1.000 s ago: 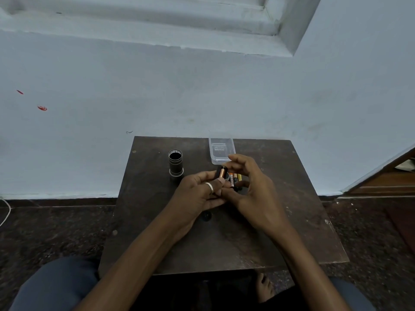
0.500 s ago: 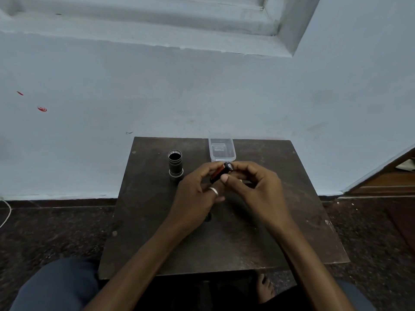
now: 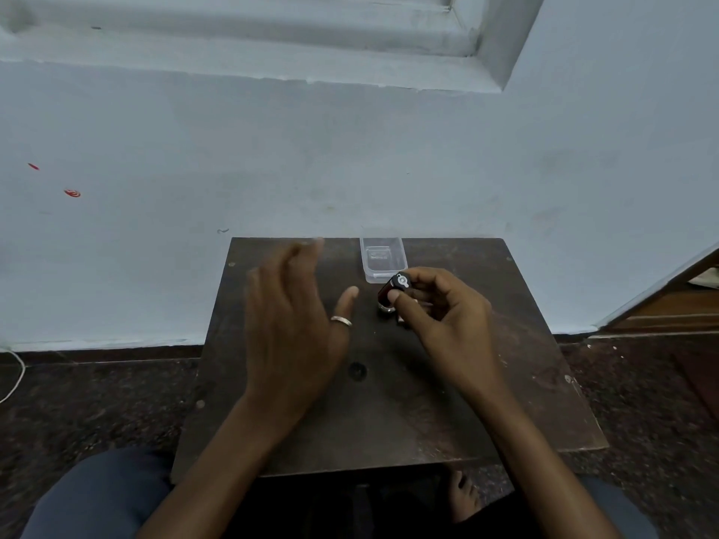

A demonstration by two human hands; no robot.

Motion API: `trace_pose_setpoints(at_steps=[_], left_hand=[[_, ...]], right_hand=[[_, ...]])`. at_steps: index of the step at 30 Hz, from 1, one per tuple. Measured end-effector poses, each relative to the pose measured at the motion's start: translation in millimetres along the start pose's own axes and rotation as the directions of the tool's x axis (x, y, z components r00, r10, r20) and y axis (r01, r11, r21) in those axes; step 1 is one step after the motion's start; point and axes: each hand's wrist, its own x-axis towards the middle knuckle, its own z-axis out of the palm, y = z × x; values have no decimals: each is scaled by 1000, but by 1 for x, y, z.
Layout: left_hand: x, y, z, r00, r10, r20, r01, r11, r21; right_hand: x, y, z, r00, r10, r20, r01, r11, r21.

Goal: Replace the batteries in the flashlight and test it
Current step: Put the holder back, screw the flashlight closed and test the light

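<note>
My right hand pinches a small black battery holder loaded with dark copper-coloured batteries, its round black end cap turned towards me. It hovers just above the dark wooden table, in front of the clear plastic box. My left hand is blurred, fingers spread and holding nothing, left of the holder, a silver ring on one finger. It covers the spot where the open flashlight tube stood, so the tube is hidden. A small round black cap lies on the table between my wrists.
A clear plastic box sits at the table's far edge against the pale blue wall. The small table stands on a dark speckled floor. My knees and one bare foot show below its front edge. A wooden door frame is at right.
My left hand let go of the battery holder and swung left over the flashlight tube, fingers opening. My right hand kept the holder and stayed near the plastic box.
</note>
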Motion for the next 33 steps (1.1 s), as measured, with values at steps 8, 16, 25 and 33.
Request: trace_pose_setpoints(at_steps=[8, 16, 25, 33], left_hand=[[6, -20, 8, 861, -393, 323, 463, 869, -176], [3, -25, 12, 930, -215, 298, 239, 970, -48], [0, -13, 19, 949, -5, 316, 35, 996, -88], [-1, -9, 18, 932, 22, 361, 10, 996, -86]], right_hand=[[7, -7, -2, 949, 315, 28, -301, 872, 385], [15, -6, -4, 829, 529, 181, -465, 473, 749], [15, -8, -5, 827, 519, 218, -450, 377, 809], [10, -4, 3, 902, 420, 101, -372, 634, 679]])
